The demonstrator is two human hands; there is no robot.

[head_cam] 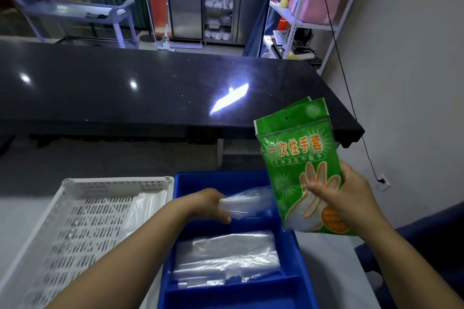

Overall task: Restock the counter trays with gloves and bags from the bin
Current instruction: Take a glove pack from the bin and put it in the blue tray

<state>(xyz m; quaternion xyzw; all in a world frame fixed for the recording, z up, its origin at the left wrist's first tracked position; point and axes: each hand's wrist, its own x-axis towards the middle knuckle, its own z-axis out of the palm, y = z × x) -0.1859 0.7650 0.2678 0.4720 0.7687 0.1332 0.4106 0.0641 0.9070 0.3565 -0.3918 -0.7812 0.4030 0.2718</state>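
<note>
A blue divided tray (296, 253) lies in front of me. My left hand (211, 204) grips a bundle of clear plastic bags (247, 202) over the tray's far compartment. A stack of clear bags (226, 256) fills the middle compartment. My right hand (344, 198) holds a green pack of disposable gloves (298, 158) upright above the tray's right edge, thumb across its front. A white perforated bin (75, 233) sits to the left of the tray, with some clear plastic (143, 208) against its right wall.
A long glossy black counter (150, 88) runs across behind the tray. A white metal shelf rack (301, 15) with pink bags stands at the back right, a black cable (351, 98) hanging down the wall. A trolley and a glass cabinet stand farther back.
</note>
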